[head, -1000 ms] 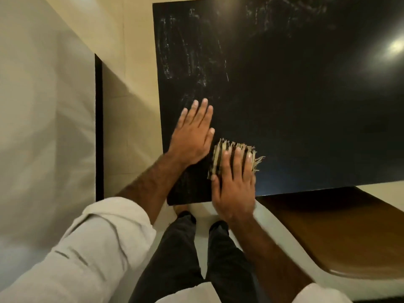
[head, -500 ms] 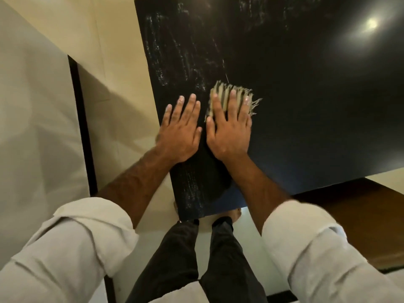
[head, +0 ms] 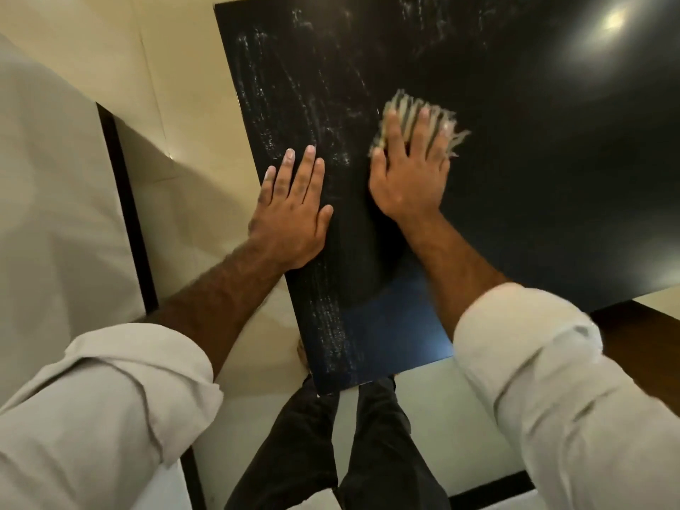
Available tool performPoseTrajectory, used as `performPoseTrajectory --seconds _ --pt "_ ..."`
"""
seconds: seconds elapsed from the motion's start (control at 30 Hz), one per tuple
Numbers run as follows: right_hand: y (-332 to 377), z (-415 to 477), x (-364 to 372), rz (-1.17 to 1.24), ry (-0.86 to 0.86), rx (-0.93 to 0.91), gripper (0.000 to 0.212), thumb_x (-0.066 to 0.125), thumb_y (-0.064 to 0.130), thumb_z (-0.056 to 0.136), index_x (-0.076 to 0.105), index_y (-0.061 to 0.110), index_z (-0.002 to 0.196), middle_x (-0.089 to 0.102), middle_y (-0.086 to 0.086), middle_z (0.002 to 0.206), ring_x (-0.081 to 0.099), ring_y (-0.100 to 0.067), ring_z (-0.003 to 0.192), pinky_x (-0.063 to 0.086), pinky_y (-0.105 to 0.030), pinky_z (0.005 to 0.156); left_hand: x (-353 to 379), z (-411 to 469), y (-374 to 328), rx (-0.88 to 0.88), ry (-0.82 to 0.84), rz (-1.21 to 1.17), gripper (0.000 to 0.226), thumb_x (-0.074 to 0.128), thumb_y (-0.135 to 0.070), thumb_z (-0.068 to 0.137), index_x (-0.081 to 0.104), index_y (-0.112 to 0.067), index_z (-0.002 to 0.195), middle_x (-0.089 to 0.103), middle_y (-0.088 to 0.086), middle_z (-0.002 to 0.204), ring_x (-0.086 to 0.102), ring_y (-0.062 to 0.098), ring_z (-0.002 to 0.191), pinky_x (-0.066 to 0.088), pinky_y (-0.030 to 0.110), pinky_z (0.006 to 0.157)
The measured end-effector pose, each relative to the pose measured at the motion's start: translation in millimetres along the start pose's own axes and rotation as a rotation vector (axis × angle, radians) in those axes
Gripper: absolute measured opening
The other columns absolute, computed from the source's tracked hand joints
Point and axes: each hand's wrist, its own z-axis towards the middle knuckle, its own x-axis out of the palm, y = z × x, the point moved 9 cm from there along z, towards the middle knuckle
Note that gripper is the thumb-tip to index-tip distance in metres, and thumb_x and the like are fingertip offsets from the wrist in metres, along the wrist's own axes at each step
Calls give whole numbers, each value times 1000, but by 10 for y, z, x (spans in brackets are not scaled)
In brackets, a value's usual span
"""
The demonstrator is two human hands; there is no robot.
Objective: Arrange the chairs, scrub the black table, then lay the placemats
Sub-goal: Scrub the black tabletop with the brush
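Note:
The black table [head: 515, 178] fills the upper right of the head view, its left part streaked with whitish scrub marks. My right hand [head: 408, 174] presses flat on a frayed beige scrub pad [head: 454, 132], whose fibres stick out past the fingertips. My left hand [head: 294, 211] lies flat with fingers spread on the table near its left edge, holding nothing. Motion blurs the pad.
A brown wooden chair seat [head: 640, 336] shows under the table's front edge at the right. A white wall panel [head: 48, 215] with a black strip [head: 125, 207] stands to the left. Cream floor tiles [head: 173, 68] lie beside the table. My dark-trousered legs [head: 331, 454] are below.
My right hand has pushed the scrub pad away from me and rightward across the table, from the front edge toward the middle. The left hand stays flat near the left edge.

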Motion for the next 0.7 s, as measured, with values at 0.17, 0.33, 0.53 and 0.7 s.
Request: performPoseTrajectory --seconds 0.17,0.33,0.53,0.7 --pt "443 -535 66 -28 56 -265 71 31 59 111 12 40 177 4 -9 186 1 -45 170 25 -64 129 -29 -40 10 11 -22 -12 80 12 -54 109 -4 -12 176 -14 9 185 -10 33 171 4 56 138" --pt "-191 -1106 55 -54 119 -211 74 33 60 111 6 39 177 0 -8 186 1 -43 170 30 -65 126 6 -11 14 9 -16 -28 81 14 -54 109 -5 -11 176 -15 9 185 -10 34 171 3 57 138" --pt "-234 -8 22 -40 -61 108 68 36 58 109 33 34 173 27 -19 180 25 -55 163 39 -71 121 21 9 21 12 -28 -29 80 14 -53 110 -6 -12 176 -15 9 185 -10 34 171 3 56 138" --pt "292 -452 36 -75 -28 -150 70 34 58 111 19 37 177 12 -12 185 9 -48 168 30 -65 127 3 -55 21 18 -48 -20 79 20 -52 111 0 -11 177 -9 10 185 -6 35 171 7 57 137"
